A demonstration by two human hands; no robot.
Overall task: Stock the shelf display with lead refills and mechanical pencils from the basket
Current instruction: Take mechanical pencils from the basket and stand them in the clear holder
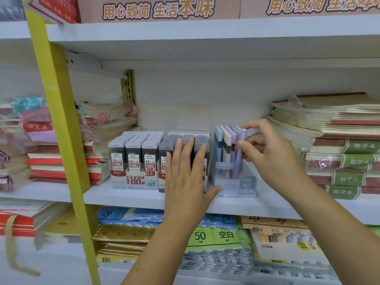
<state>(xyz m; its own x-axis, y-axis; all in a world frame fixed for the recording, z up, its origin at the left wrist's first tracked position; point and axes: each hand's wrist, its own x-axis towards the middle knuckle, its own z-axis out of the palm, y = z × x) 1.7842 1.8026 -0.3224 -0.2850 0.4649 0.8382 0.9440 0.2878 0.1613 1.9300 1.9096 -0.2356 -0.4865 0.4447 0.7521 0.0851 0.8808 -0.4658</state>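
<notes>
On the shelf (123,197) two display boxes of lead refills stand side by side, the first refill box (133,161) and the second refill box (202,140), each with three rows of cases. Just right, one clear box (234,186) holds pastel mechanical pencils upright. The left hand (185,177) lies flat, fingers straight, against the second refill box; the right hand (271,153) pinches a purple pencil (239,159) standing in the clear box

Stationery shop aisle
White shelf (127,197) with notebook stacks (337,145) — boxed lead refills (133,159), a pencil display (230,157) — printed banner (158,9) overhead.
</notes>
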